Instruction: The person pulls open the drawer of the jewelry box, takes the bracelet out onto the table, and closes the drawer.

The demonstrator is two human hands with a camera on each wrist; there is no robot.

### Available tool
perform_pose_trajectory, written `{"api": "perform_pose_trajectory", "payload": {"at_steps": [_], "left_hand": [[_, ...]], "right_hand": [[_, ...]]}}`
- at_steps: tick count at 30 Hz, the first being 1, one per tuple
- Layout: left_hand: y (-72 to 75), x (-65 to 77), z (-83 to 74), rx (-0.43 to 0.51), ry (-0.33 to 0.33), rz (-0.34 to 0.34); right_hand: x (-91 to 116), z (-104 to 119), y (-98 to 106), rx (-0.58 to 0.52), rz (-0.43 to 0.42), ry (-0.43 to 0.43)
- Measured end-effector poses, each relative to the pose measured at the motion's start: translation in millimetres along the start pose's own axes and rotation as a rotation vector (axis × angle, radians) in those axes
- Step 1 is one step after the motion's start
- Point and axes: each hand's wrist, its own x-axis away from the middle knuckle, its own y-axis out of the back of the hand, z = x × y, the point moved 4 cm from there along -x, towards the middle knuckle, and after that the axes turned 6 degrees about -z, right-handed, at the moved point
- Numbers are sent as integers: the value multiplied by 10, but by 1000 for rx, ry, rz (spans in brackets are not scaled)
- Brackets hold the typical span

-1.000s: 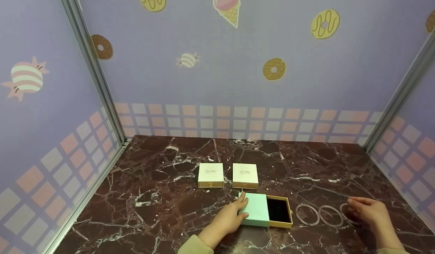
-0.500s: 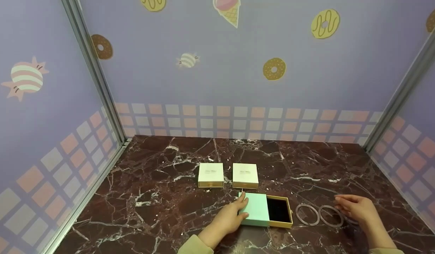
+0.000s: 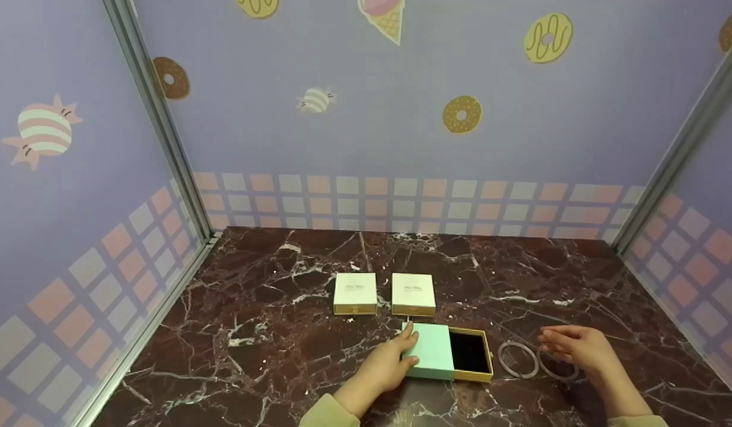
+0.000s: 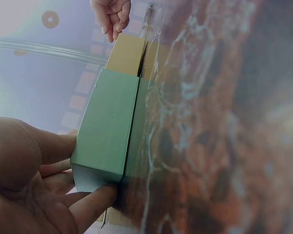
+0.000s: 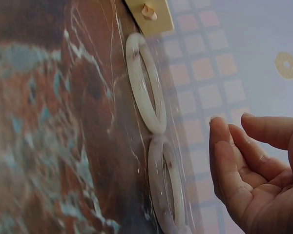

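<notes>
In the head view my left hand [image 3: 385, 363] grips the left end of a mint-green jewelry box [image 3: 430, 350], thumb and fingers on its sleeve. The box's yellow drawer [image 3: 474, 377] is slid partway out to the right, showing a black lining. Beside it lie two pale bangles, a nearer one [image 3: 501, 359] and another [image 3: 557, 377] partly behind my right hand [image 3: 581, 351]. That hand hovers above the bangles with loosely bent fingers and holds nothing. At the bottom of the right wrist view, part of a further pale ring [image 5: 185, 230] shows; the hand hides it in the head view.
Two cream boxes stand behind the green one, a left box [image 3: 355, 293] and a right box [image 3: 413, 294], both with drawers pushed in. A dark red marbled tabletop [image 3: 253, 308] carries everything. Patterned panels [image 3: 390, 148] enclose the back and sides.
My right hand has moved left, from the farthest bangle to above the middle one. My left hand and the green box have stayed in place.
</notes>
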Motion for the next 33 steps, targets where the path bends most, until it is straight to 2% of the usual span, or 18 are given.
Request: {"api": "perform_pose_trajectory", "payload": {"at_steps": [15, 33], "left_hand": [[6, 4, 4, -18, 10, -6], [12, 6, -11, -28, 2, -13]], "right_hand": [[20, 39, -214, 1, 85, 27], [48, 60, -521, -55, 171, 58]]}}
